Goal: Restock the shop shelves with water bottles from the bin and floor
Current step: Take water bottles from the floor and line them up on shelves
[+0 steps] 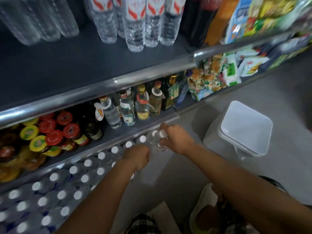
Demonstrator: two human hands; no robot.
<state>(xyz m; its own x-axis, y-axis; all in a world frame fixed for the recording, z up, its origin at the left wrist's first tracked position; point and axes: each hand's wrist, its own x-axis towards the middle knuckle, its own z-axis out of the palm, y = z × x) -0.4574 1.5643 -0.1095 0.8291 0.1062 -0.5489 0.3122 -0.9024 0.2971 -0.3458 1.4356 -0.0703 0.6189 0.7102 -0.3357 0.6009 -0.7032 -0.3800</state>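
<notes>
**Bottom shelf nearly full, right end of the row being filled**

Near first: at 5 o'clock, a pale bag (205, 215) by the person's knee, contents too blurred to name. No loose bottles show on the bare floor in this view.

Left hand (137, 157), centre frame, fingers curled down among the white-capped water bottles (87, 171); whether it actually holds one I cannot tell, the bottles under it are hidden. Right hand (173, 141), just toward 3 o'clock of it, grips two clear bottles (158, 141) at their caps and necks, at the right end of the bottom shelf (55, 168).

Progress, my read: mostly done here. Rows of caps run from 8 o'clock up to the hands, packed tight, with space left only at the right end.

Bin (244, 129) at 3 o'clock, white, on the floor; looks empty from above.

Farther, toward 10 o'clock: the middle shelf holds jars (50, 132) with red and yellow lids, then small glass bottles (128, 108). At 12 o'clock the upper shelf (84, 65) has bare front space; tall water bottles (135, 22) stand at its back. Snack packets (219, 76) at 2 o'clock.
</notes>
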